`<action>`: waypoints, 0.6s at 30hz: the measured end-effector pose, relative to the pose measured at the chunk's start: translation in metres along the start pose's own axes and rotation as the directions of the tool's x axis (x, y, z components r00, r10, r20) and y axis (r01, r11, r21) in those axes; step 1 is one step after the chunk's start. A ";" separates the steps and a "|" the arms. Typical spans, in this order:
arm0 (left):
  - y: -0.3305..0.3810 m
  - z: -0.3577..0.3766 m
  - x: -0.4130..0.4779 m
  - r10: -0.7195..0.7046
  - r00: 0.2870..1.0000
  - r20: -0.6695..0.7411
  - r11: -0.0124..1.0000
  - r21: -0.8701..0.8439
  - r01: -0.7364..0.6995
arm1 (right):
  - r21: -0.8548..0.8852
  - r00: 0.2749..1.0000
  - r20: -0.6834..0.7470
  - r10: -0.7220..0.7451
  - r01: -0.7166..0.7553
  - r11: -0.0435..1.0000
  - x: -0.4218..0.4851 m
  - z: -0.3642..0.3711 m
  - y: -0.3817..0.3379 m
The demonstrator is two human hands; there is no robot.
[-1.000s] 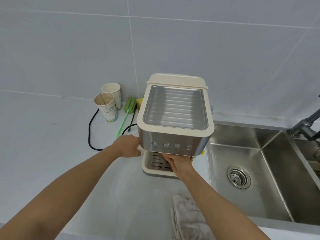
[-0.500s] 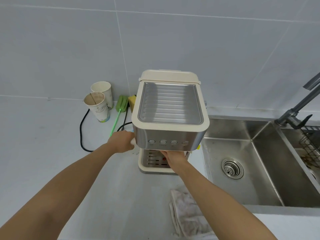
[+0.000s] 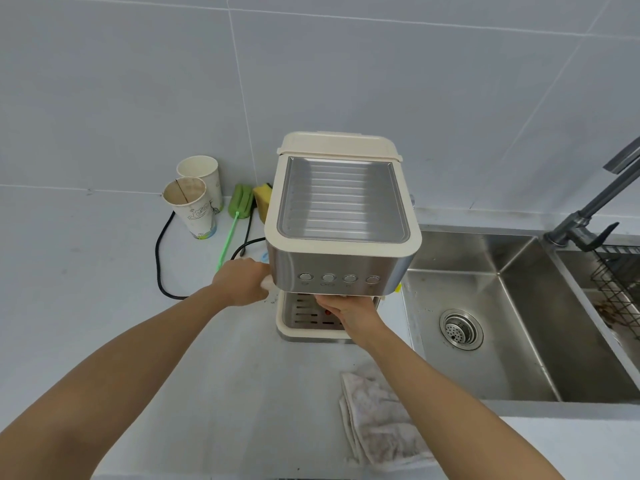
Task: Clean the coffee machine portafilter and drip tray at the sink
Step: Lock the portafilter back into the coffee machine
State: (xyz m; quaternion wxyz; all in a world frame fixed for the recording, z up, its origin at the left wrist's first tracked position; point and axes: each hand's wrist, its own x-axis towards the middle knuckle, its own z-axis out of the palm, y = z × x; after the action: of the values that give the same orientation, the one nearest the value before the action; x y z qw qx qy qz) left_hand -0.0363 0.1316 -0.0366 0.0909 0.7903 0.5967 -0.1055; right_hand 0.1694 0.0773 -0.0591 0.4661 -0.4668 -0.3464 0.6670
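Observation:
A cream and steel coffee machine (image 3: 341,202) stands on the white counter beside the sink. My left hand (image 3: 240,282) grips a cream portafilter handle (image 3: 266,283) that sticks out at the machine's lower left. My right hand (image 3: 349,313) reaches up under the button panel, above the slotted drip tray (image 3: 304,315). Its fingertips are hidden beneath the machine, and so is the portafilter's head.
A steel sink (image 3: 502,341) with a drain lies to the right, with a faucet (image 3: 588,213) and a wire basket (image 3: 620,282) beyond. A crumpled cloth (image 3: 381,420) lies near the counter's front. Two paper cups (image 3: 192,206), a green brush (image 3: 235,220), a yellow sponge (image 3: 262,197) and a black cord (image 3: 161,265) sit behind left.
The view has shifted a little to the right and nearer. Both hands stay where they were at the machine, left on the handle, right under the front.

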 end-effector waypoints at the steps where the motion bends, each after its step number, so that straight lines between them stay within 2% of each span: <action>1: 0.000 0.001 -0.001 -0.002 1.000 0.001 1.000 0.002 0.002 | 0.005 1.000 0.000 -0.004 0.004 1.000 0.000 0.000 0.000; 4: 0.004 0.002 -0.003 -0.018 1.000 -0.003 1.000 0.007 0.018 | 0.004 1.000 -0.002 -0.001 0.001 1.000 0.001 -0.001 -0.001; 10: 0.015 0.000 -0.002 -0.061 0.997 -0.036 0.997 -0.053 0.060 | 0.098 0.994 -0.109 0.029 -0.018 0.995 0.005 -0.002 -0.003; 15: 0.015 0.000 -0.002 -0.076 0.997 -0.029 0.994 -0.081 0.073 | 0.067 0.996 -0.092 0.001 0.005 0.998 -0.003 0.003 -0.008; 18: 0.016 0.000 -0.003 -0.094 0.995 -0.025 0.992 -0.087 0.092 | 0.030 0.996 -0.035 0.078 -0.076 0.997 -0.008 -0.001 -0.013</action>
State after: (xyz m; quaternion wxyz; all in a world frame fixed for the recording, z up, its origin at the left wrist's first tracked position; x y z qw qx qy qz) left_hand -0.0213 0.1246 -0.0352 0.1110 0.7584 0.6382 -0.0722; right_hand 0.1751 0.0739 -0.0453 0.4528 -0.4848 -0.3101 0.6810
